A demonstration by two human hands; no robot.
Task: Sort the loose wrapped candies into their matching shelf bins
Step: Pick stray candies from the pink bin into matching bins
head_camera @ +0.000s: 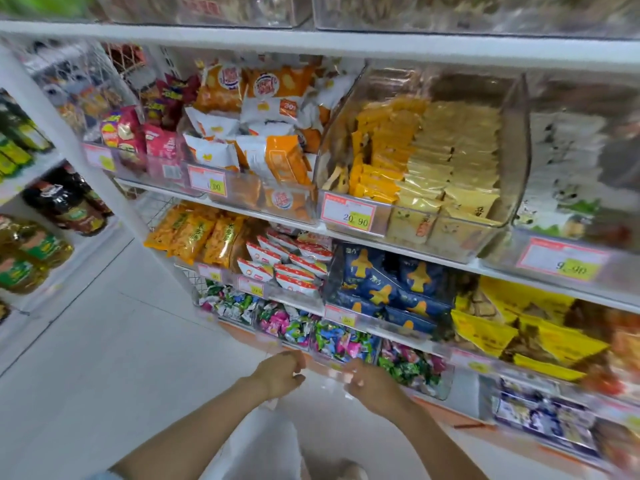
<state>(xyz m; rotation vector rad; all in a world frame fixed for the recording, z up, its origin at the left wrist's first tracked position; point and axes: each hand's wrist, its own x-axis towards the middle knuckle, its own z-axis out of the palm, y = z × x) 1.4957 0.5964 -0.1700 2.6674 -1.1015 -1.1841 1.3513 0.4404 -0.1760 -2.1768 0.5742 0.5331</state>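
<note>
Four clear bins of loose wrapped candies line the lowest shelf: green and white, pink and green, blue and pink, and green and pink. Both my hands are low in front of these bins, close together. My left hand has curled fingers and seems to grip the top of a pale plastic bag that hangs below it. My right hand is curled just before the clear front lip of the blue and pink bin. Blur hides whether it holds a candy.
Higher shelves carry bins of orange snack packs, yellow packets, dark blue packs and price tags. Oil bottles stand on a rack at the left. Pale floor tiles lie beneath.
</note>
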